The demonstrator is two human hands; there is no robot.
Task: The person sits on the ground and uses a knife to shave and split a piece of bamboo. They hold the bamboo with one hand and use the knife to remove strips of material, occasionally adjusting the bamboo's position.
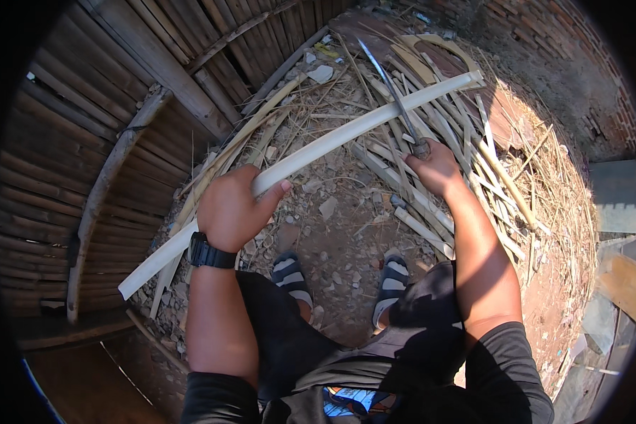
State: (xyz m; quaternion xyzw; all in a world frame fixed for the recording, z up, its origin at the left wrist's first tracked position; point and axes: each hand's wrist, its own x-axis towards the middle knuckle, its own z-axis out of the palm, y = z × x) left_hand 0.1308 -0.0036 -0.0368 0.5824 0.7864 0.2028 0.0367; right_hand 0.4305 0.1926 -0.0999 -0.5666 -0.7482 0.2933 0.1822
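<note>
A long, pale split bamboo strip (346,131) runs slantwise from lower left to upper right in front of me. My left hand (234,206), with a dark watch (210,252) at its wrist, is wrapped round the strip. In my right hand (437,167) is the handle of a long-bladed knife (391,86). Its narrow blade points up and away to the left and crosses the strip toward the far end. Whether blade and strip touch, I cannot tell.
Bamboo pieces (420,201) lie piled on the ground ahead and to the right. A slatted bamboo wall (56,155) stands at left, a brick wall (530,42) at far right. Stones and dry straw (558,191) litter the dirt. My sandalled feet (290,278) are below.
</note>
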